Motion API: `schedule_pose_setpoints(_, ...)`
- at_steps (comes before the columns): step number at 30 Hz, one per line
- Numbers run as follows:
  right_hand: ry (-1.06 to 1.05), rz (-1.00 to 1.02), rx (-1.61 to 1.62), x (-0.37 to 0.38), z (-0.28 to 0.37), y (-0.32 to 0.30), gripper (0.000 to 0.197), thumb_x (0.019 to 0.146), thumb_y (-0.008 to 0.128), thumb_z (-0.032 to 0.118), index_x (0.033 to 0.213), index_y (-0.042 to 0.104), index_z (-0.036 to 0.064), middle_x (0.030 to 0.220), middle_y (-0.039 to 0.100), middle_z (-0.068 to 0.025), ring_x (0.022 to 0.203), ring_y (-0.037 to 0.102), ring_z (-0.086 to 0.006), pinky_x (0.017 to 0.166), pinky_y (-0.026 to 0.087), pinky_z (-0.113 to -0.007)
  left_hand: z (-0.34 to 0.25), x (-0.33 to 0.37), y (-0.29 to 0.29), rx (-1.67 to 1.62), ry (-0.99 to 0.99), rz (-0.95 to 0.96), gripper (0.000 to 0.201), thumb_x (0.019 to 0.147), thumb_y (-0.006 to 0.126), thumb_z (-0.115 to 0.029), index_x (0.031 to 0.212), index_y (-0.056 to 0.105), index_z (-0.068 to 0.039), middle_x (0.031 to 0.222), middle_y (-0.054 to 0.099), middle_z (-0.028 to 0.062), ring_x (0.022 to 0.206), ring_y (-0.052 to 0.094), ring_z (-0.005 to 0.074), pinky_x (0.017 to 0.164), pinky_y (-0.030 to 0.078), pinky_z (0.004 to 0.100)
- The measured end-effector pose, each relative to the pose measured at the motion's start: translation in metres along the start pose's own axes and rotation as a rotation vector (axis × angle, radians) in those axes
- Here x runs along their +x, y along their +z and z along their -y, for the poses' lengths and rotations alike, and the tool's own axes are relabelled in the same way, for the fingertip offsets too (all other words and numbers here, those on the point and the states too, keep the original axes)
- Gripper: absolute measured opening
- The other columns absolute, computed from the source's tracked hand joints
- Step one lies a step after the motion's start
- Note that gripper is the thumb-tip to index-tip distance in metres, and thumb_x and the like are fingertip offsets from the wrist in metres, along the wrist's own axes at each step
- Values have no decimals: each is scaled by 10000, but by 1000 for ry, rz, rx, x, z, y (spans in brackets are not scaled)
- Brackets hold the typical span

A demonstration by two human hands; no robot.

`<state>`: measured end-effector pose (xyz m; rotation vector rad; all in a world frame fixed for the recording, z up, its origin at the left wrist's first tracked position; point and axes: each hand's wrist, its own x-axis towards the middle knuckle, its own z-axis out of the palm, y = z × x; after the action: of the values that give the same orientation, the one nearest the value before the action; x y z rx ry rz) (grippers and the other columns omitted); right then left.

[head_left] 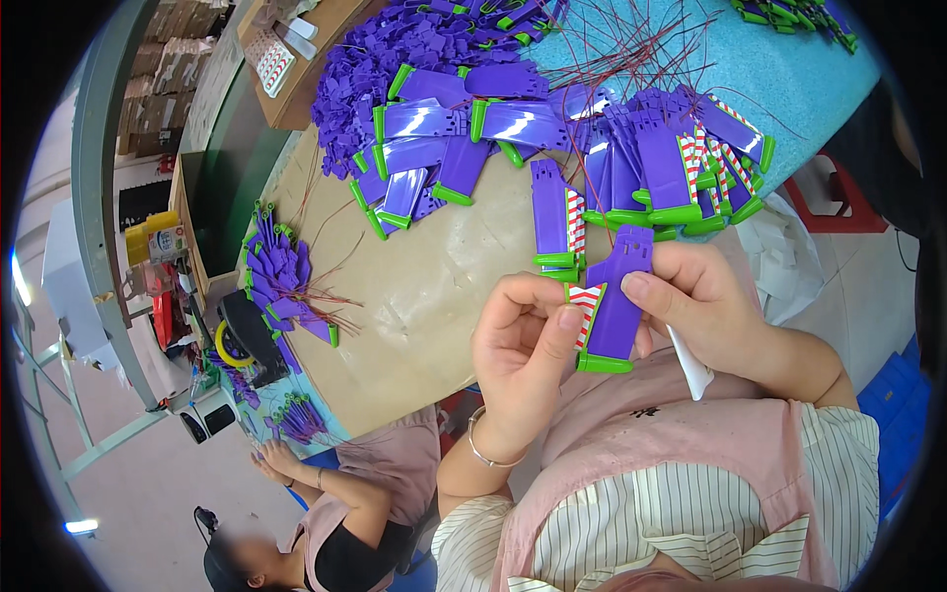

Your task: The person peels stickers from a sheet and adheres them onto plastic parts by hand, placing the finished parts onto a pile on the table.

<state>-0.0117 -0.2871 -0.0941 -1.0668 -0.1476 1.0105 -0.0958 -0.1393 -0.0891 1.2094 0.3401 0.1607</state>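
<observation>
A flat purple plastic piece (619, 314) with a green end is held upright between my two hands, close to my apron. My right hand (698, 291) grips its upper right side, thumb in front. My left hand (525, 340) pinches at the left edge, where a red-and-white striped sticker (584, 308) lies along the purple face. A white paper slip (692, 367) hangs below my right fingers. Just beyond, another striped purple piece (552, 212) rests on the table. Farther right lies a heap of striped purple pieces (666, 163).
Plain purple pieces with green ends (419, 153) pile up at the back, beside thin red wires (631, 49). A smaller wired bundle (281, 271) lies left, near a yellow tape roll (229, 347). A co-worker (345, 493) sits at lower left. A red stool (834, 202) stands right.
</observation>
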Motion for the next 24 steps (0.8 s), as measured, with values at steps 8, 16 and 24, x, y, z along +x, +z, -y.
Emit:
schedule_pose_setpoints(8, 6, -6, 17, -1, -2, 3, 216, 897, 487, 172, 798, 559, -6, 685, 570, -26, 547, 524, -65, 489, 412, -190, 2, -4, 1, 57, 38, -33, 125, 855, 540, -62, 939, 455, -26, 750, 528, -6, 574, 425, 3, 472, 301, 146)
schedule_pose_setpoints(16, -17, -2, 1, -1, -2, 3, 190, 891, 497, 159, 802, 561, 4, 680, 560, -11, 545, 501, -55, 490, 399, -185, 6, -5, -3, 112, 116, -18, 162, 840, 552, -33, 965, 452, -7, 819, 526, 28, 667, 482, 38, 559, 397, 178)
schedule_pose_setpoints(24, -189, 103, -329, -8, -8, 2, 149, 883, 497, 110, 868, 574, -17, 660, 560, 6, 568, 506, -62, 510, 403, -204, 2, 2, 13, 379, 287, -36, 227, 800, 507, -7, 1012, 439, 42, 1067, 464, 163, 920, 526, 189, 800, 446, 272)
